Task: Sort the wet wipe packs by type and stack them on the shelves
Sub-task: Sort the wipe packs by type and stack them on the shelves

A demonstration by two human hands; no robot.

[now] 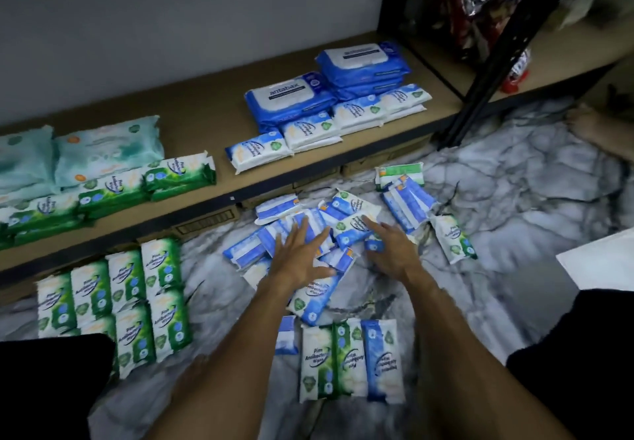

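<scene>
Resting under the spread left hand (302, 251) and right hand (389, 251), slippery blue-and-white plastic wipe packs (245, 251) (loosely heaped) could be scattered.

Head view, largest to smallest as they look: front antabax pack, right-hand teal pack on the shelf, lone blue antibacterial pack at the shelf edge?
1. The teal pack, slightly ahead.
2. The front antabax pack; close to it, so the order of these two is unsure.
3. The blue antibacterial pack, clearly smallest.
</scene>
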